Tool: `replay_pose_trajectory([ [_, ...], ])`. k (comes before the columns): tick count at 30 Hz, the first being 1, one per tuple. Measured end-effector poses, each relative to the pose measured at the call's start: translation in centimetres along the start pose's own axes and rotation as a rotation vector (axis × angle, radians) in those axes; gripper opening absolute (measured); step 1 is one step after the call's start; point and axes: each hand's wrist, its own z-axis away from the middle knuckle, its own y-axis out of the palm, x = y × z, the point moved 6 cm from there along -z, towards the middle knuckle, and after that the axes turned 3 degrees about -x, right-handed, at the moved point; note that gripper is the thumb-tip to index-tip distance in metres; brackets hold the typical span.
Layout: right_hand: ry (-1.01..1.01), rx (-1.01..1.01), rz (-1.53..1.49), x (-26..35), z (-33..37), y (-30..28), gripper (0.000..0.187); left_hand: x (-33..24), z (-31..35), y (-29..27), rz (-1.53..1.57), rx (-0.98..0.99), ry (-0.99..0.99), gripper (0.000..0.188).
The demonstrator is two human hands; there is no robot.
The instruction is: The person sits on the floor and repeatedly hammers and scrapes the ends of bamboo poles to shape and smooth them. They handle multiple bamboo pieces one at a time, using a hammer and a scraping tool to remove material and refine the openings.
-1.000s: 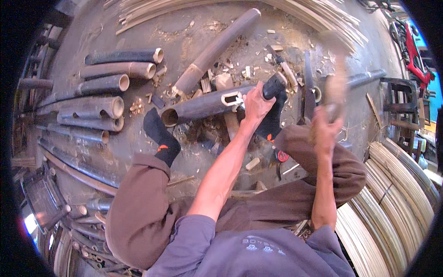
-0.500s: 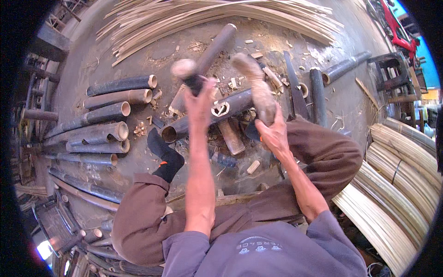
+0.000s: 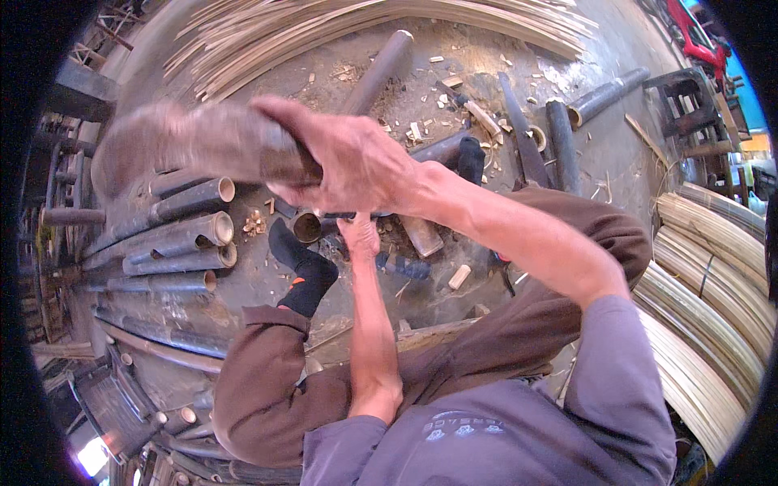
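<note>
My right hand (image 3: 356, 166) is wrapped round a thick brown wooden club (image 3: 219, 150), raised high across the view and smeared by motion. Below it, my left hand (image 3: 362, 235) is down at a dark bamboo tube (image 3: 306, 227) lying crosswise between my feet. The left fingers look closed, but the raised right hand covers what they hold. Much of the tube's middle is hidden too; its open end shows at the left. A dark sock (image 3: 304, 271) on my left foot is close to that end, and my right sock (image 3: 471, 159) rests near the tube's far part.
Dark bamboo tubes (image 3: 190, 235) lie stacked at the left. Long pale strips (image 3: 381, 20) spread at the back, and bundled strips (image 3: 697, 324) lie at the right. A saw (image 3: 523, 138) lies beyond my right knee. Wood chips (image 3: 417, 130) litter the floor.
My right hand has swung the club up and left across the view. My left hand has come down to the bamboo tube with the dark, pale-ended tool it held raised now out of sight.
</note>
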Motion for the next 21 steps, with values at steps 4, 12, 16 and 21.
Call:
replay_pose_trajectory([
  [4,0.068,0.846,0.488,-6.1,5.3,3.1,0.070,1.0,0.9,-0.5,-0.066,-0.061,-0.015,0.079],
  [12,-0.134,-0.014,-0.021,1.5,-1.0,2.7,0.067,0.9,-0.8,-0.8,0.090,0.033,0.055,0.095],
  [16,0.057,0.837,0.558,-7.4,6.6,1.7,0.078,1.0,1.4,2.6,-0.049,-0.007,-0.033,0.062],
  [21,0.329,0.473,0.396,-5.7,6.5,-4.0,0.079,0.4,3.2,5.5,-0.152,-0.167,0.127,0.041],
])
